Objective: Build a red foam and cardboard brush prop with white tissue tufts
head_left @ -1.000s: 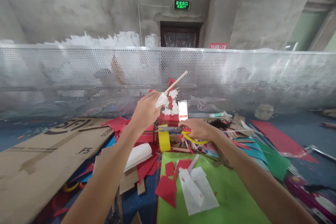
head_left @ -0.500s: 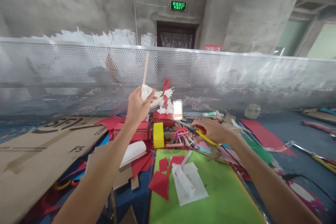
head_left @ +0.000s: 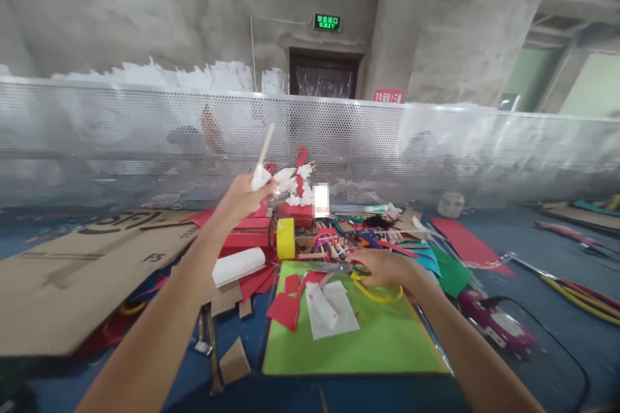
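My left hand point(head_left: 242, 197) is raised over the back of the table. Its fingers are closed on a pale wooden stick point(head_left: 267, 143) with white paper point(head_left: 260, 177) bunched at its lower end. Just right of it stands a red hook-topped paper figure point(head_left: 301, 156) with white tufts on its sides. My right hand point(head_left: 382, 266) grips scissors point(head_left: 334, 267) with yellow handles, blades pointing left over the far edge of a green sheet point(head_left: 387, 348). Red paper cut-outs point(head_left: 285, 311) and a white paper piece point(head_left: 334, 326) lie on that sheet.
A yellow tape roll point(head_left: 285, 239), a white paper roll point(head_left: 239, 266) and red boxes point(head_left: 247, 235) stand left of centre. Flat cardboard point(head_left: 97, 277) covers the left side. At right lie a magenta device point(head_left: 498, 326) with a cord and long-handled tools point(head_left: 576, 293). A perforated metal panel point(head_left: 378, 148) rises behind.
My right hand has brought the scissors from the clutter nearer to me, over the green sheet's far edge. My left hand, still holding the stick and white paper, sits slightly lower and further left.
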### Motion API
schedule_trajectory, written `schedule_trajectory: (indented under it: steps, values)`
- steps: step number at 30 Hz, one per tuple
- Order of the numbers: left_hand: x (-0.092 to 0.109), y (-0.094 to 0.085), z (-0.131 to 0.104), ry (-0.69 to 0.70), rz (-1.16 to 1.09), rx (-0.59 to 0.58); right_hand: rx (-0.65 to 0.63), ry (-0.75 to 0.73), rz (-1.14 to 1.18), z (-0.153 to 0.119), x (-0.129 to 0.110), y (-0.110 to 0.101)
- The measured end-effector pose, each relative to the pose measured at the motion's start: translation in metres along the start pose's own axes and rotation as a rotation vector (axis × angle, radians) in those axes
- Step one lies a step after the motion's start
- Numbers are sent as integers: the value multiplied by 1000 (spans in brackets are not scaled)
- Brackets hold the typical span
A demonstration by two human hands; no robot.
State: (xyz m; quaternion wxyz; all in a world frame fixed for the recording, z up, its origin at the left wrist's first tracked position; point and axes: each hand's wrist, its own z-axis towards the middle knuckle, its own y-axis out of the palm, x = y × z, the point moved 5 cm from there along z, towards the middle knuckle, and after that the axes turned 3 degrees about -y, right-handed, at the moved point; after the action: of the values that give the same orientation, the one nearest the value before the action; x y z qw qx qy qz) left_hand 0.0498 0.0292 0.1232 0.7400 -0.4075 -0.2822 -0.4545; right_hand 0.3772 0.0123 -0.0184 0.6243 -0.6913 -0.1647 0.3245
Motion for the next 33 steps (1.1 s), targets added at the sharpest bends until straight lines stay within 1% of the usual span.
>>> schedule_trajectory:
  steps: [2,4,6,7,8,9,10,11,12,14,17,20,22,24,26,28,30,31,33]
  values:
    - [11,23,-17,20,-16,-115,31,-2,83,1,-12,-8]
    - [20,40,-33,14,-67,-177,153,-28,247,4,-31,-22]
    - [25,51,-49,-21,-104,-192,291,-59,489,13,-50,-31]
    - [25,53,-56,-42,-124,-184,331,-78,587,20,-59,-30]
    - [24,55,-62,-60,-150,-159,371,-119,678,28,-67,-27]
    - [22,55,-67,-76,-178,-128,381,-165,754,37,-74,-21]
    - [18,53,-71,-84,-205,-86,355,-201,821,46,-78,-12]
    - [13,51,-74,-94,-227,-44,298,-217,882,55,-81,0]
    - [7,49,-76,-101,-244,4,250,-201,927,63,-81,11]
    - [-9,42,-78,-125,-287,94,212,-164,1009,72,-76,28]
    - [-35,32,-78,-188,-345,190,201,-157,1081,71,-67,39]
    - [-57,25,-80,-248,-378,256,160,-111,1094,63,-62,40]
    - [-65,26,-82,-263,-440,261,127,-99,1134,60,-63,39]
    - [-68,31,-83,-258,-516,235,128,-100,1209,60,-68,38]
    - [-68,39,-84,-249,-568,213,199,-81,1278,63,-73,39]
    - [-66,47,-85,-238,-611,189,315,-30,1320,68,-76,42]
    - [-63,55,-87,-222,-670,130,422,31,1388,72,-78,45]
    - [-61,59,-88,-209,-714,90,453,52,1438,73,-79,46]
    - [-57,64,-89,-183,-798,26,460,59,1549,72,-84,47]
